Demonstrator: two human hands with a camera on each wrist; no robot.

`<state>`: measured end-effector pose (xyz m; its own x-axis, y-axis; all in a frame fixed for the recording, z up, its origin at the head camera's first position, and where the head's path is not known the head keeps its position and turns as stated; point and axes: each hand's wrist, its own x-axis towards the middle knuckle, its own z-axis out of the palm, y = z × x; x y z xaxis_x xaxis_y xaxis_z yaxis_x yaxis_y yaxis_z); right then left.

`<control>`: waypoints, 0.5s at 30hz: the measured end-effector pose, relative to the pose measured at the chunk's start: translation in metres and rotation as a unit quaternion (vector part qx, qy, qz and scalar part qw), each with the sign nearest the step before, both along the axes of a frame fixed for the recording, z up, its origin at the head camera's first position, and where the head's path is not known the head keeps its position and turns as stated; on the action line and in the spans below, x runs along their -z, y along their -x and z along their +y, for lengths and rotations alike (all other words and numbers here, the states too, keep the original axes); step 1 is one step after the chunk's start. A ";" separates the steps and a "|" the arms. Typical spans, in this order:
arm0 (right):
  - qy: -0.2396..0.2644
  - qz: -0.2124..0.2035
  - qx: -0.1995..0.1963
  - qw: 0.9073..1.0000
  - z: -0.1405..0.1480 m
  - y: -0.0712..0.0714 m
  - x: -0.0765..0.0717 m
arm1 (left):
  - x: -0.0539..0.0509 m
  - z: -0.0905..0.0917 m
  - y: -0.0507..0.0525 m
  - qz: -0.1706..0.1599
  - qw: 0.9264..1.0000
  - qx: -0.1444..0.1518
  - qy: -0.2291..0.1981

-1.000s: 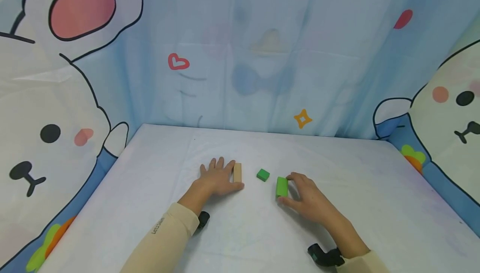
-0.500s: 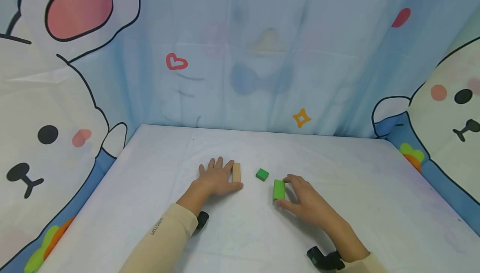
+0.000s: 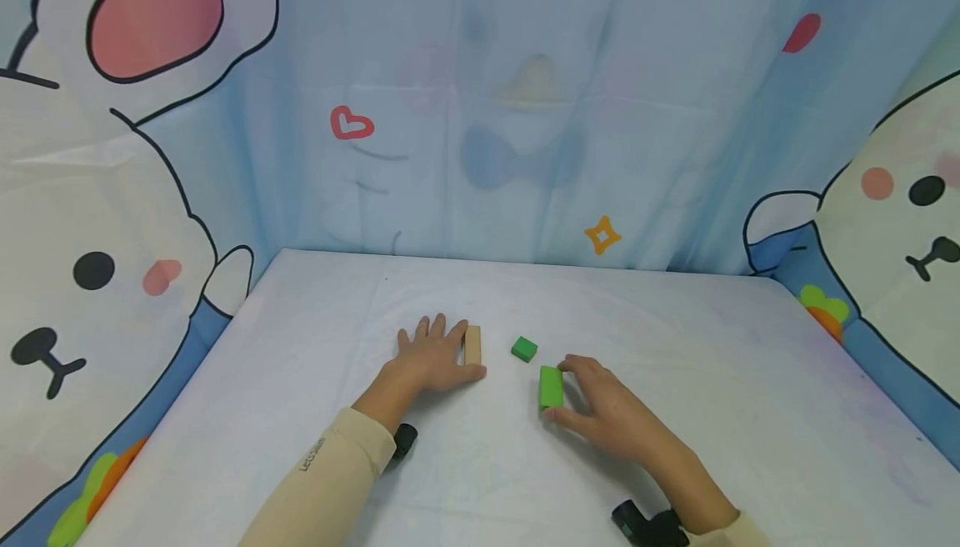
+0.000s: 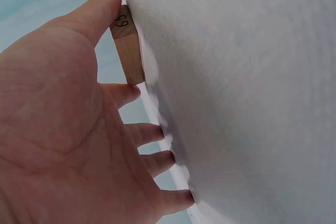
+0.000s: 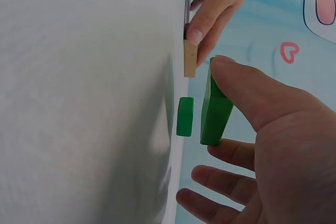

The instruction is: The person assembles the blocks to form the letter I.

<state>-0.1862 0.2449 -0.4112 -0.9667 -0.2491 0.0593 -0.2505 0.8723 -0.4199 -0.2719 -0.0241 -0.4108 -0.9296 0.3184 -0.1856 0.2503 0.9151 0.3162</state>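
Head: left hand (image 3: 431,363) pinches wooden block (image 3: 472,346) by its ends on desk (image 3: 487,480); right hand (image 3: 615,409) grips light green block (image 3: 551,387), dark green block (image 3: 524,349) lying between hands. Left wrist: wooden block spans thumb to index, other fingers spread. Right wrist: thumb and index hold opposite ends.

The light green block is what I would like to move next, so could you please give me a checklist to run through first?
1. Is the light green block pinched by the right hand? Ok: it sits between thumb and finger.
2. Is it clear of the table? Ok: the right wrist view shows it raised.
3. Is the wooden block held by the left hand? Ok: thumb and index finger are at its ends.
4. Is the small dark green block apart from both hands? Ok: neither touches it.
5. Is the right-hand grip firm? Cannot tell from pictures.
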 end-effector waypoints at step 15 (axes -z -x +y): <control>-0.002 -0.021 0.004 1.000 -0.011 -0.008 0.000 | 0.000 -0.001 0.000 -0.003 1.000 0.000 -0.001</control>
<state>-0.1782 0.2336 -0.4107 -0.9705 -0.2405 0.0182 -0.2251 0.8760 -0.4266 -0.2719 -0.0252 -0.4110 -0.9287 0.3181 -0.1905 0.2474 0.9144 0.3205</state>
